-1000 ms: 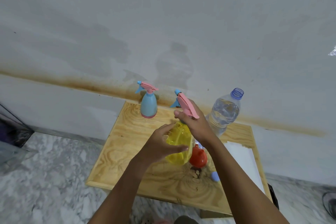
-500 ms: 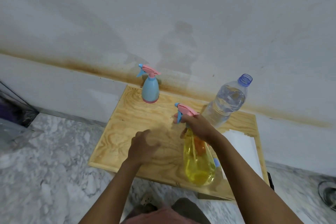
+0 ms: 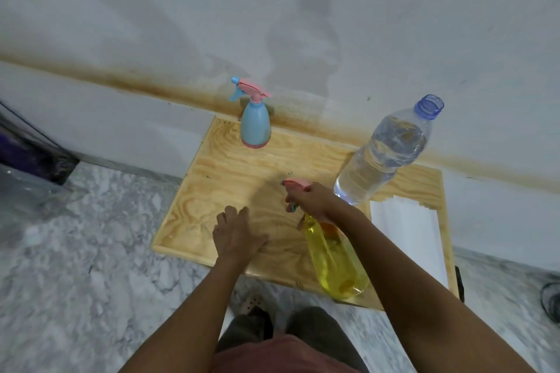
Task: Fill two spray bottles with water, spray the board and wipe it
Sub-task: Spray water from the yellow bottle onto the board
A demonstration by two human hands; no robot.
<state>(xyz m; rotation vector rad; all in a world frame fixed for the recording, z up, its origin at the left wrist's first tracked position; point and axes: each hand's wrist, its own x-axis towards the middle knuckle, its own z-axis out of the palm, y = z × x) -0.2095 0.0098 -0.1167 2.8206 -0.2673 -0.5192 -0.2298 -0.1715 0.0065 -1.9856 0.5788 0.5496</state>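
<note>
Left of centre, wooden board [image 3: 212, 191] on the marble floor, grain dry-looking, no sure wet patch to be made out. On its near edge, at lower centre of the frame, left hand [image 3: 236, 236], palm down, fingers loose and holding nothing, resting on the wood. Just right of that and higher, at the board's far edge by the wall, blue spray bottle [image 3: 255, 124], upright, pink head screwed on; opaque, so fill level not to be told. At centre, right hand [image 3: 315, 200] wrapped round the pink head of the yellow spray bottle [image 3: 336, 263], held tilted above the board, nozzle toward the middle of the wood, base toward the lower right. Further right, water bottle [image 3: 385, 157], uncapped, still largely full. At the right edge of the board, white sheet [image 3: 409, 236], untouched. Judged so: filling probably finished, spraying just at hand, wiping still to come.
</note>
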